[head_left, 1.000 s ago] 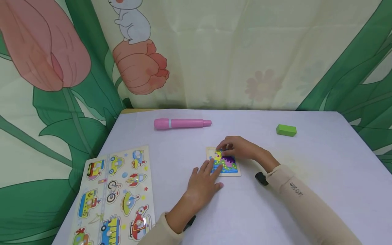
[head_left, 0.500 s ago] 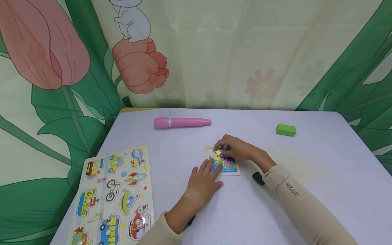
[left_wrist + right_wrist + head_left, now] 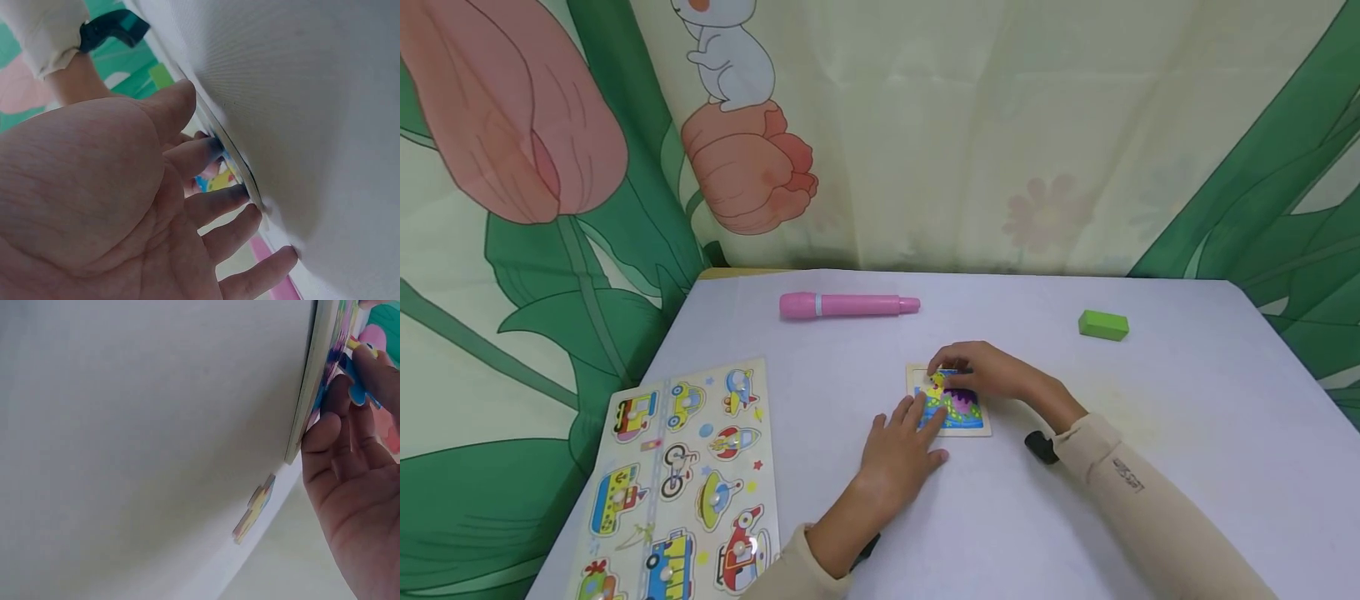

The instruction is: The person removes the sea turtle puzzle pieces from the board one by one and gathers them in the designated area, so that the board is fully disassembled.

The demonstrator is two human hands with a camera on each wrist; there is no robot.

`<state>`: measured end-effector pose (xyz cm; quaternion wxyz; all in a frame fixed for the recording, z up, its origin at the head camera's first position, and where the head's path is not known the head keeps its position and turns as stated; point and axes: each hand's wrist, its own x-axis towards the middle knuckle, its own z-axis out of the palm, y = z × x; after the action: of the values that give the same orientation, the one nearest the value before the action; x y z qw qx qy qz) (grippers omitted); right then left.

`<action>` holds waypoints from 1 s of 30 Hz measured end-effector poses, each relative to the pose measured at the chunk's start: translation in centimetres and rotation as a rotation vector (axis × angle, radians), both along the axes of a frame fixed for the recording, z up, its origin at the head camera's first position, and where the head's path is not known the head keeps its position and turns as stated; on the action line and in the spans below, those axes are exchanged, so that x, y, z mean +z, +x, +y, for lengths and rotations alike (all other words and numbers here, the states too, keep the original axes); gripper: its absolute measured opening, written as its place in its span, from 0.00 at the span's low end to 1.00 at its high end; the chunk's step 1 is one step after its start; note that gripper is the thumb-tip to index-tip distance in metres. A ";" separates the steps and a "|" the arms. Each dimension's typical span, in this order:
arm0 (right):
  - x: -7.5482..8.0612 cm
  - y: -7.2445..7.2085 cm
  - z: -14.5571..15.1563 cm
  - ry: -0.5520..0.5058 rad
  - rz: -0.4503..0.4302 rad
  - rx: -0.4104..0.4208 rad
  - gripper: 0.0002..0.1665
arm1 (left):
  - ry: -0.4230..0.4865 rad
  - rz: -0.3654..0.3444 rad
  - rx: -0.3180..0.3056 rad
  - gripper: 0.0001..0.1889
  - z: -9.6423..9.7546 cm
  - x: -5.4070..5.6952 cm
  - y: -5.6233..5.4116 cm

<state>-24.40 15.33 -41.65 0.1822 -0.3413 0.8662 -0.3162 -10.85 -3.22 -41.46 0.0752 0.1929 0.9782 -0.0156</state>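
A small colourful jigsaw board (image 3: 972,422) lies in the middle of the white table (image 3: 1187,400). My left hand (image 3: 901,446) lies flat, its straight fingers pressing on the board's lower left corner. The left wrist view shows those fingertips (image 3: 240,194) against the board's edge (image 3: 245,175). My right hand (image 3: 992,371) reaches over the board's top. Its curled fingers pinch a small puzzle piece (image 3: 945,377) against the picture. In the right wrist view, the fingers (image 3: 337,434) sit at the board's edge (image 3: 314,381), with a blue piece (image 3: 357,394) under a fingertip.
A pink marker (image 3: 847,306) lies at the back of the table, and a green block (image 3: 1102,325) at the back right. A large vehicle peg puzzle (image 3: 681,483) sits at the front left corner. A flower-print curtain hangs behind.
The right hand's fingers have shifted slightly over the top of the small board with the piece. The left hand has stayed pressed on the board's corner.
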 end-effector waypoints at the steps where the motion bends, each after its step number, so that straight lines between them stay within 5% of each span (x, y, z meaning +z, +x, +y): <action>1: 0.0 0.0 0.1 -0.005 -0.002 -0.010 0.13 | 0.000 0.001 0.001 0.33 0.0 0.0 0.0; 8: 1.0 -0.5 2.2 -0.015 0.005 -0.098 0.18 | 0.015 -0.008 0.016 0.33 0.2 0.1 -0.3; 18: 1.3 -0.5 8.3 -0.064 -0.100 -0.377 0.14 | 0.046 -0.019 0.022 0.33 0.2 0.1 0.3; 30: 0.5 -0.6 11.4 0.001 -0.073 -0.396 0.11 | 0.052 -0.008 0.021 0.33 0.3 0.2 0.5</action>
<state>-25.00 26.71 -41.11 0.1478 -0.1527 0.9094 -0.3575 -10.32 -2.95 -41.28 0.0743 0.1846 0.9799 0.0112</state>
